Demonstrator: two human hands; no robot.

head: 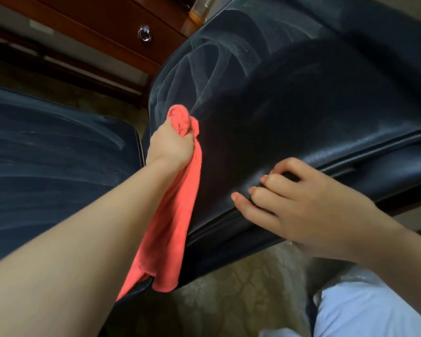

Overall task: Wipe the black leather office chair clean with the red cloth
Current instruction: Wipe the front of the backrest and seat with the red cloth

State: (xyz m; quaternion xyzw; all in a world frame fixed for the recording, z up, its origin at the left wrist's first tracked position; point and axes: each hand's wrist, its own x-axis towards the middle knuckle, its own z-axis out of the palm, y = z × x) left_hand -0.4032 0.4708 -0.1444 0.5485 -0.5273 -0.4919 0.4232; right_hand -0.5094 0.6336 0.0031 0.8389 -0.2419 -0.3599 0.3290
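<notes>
The black leather office chair (pixel 289 98) fills the middle and right of the head view, seen from behind and above. Pale dusty wipe streaks mark its upper left part, and the lower part looks darker. My left hand (pixel 170 144) grips the bunched red cloth (pixel 173 203) and presses the bunch against the chair's left side. The rest of the cloth hangs down along my forearm. My right hand (pixel 299 203) holds the chair's lower edge, fingers curled over the seam.
A second dark padded surface (pixel 46 154) with dusty streaks lies at the left. Behind stands a brown wooden drawer unit (pixel 107 32) with a round metal knob (pixel 144 34). A patterned beige floor (pixel 241 288) shows below. My light blue trouser leg (pixel 365 312) is at the bottom right.
</notes>
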